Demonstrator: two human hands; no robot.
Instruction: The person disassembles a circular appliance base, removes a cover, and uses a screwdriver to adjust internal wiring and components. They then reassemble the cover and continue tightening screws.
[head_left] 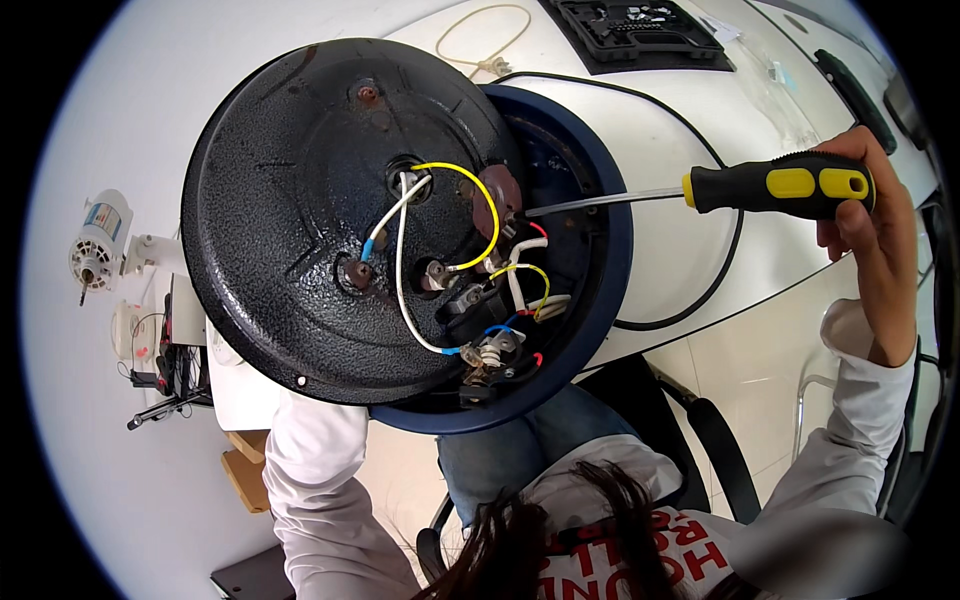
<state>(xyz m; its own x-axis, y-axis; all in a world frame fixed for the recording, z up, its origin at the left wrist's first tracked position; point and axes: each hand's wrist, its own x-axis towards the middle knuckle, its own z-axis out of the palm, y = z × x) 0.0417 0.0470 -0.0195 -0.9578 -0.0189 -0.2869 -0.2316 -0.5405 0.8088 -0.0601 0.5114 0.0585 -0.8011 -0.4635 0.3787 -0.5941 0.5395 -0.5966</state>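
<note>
My right hand (868, 215) is closed round the black and yellow handle of a screwdriver (778, 187). Its long shaft points left, and the tip is at a brown disc-shaped part (494, 203) among the wiring. A large black speckled metal disc (290, 215) is tilted up over a dark blue round housing (610, 230). Yellow wire (490, 215) and white wire (402, 270) run from the disc to terminals and a white ceramic piece (489, 355). My left forearm in its white sleeve (315, 440) reaches behind the disc, which hides the left hand and its fingers.
On the white table (690, 130), a black cable (680, 120) curves around the housing's right side. A pale cord with a plug (494, 66) lies at the back, beside a black tool case (640, 30). A black chair (715, 430) is under me; a small motor (100, 240) is at left.
</note>
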